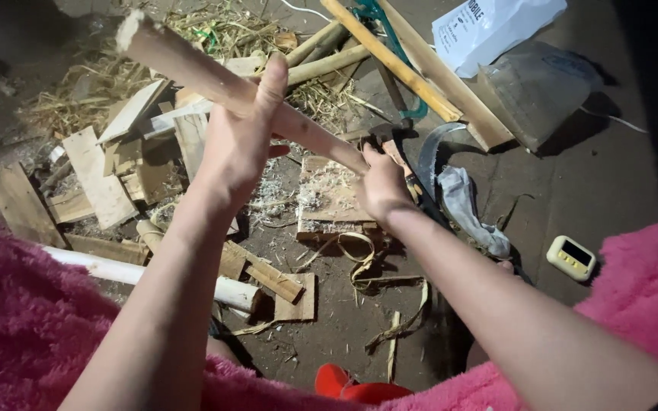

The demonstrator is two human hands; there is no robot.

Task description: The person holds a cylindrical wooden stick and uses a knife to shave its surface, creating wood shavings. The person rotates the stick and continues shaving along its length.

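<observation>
We grip long pale peeled wooden stick (pixel 222 87) with 2 hands: left hand (pixel 239 137) fingers wrapped mid-shaft steadying, right hand (pixel 381 183) fingers closed round near end, over pale shaving-strewn wooden block (pixel 329 199) as rest

Pale tan wooden stick (pixel 215 80), fuzzy pink sleeves (pixel 17 320), cream yellow timer (pixel 570 257)

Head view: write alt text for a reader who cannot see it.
Two bare hands hold a peeled wooden stick at a slant, the left hand at its middle, the right hand at its lower end. Below lie a shaving-strewn board, wood scraps and straw on dirt.
</observation>
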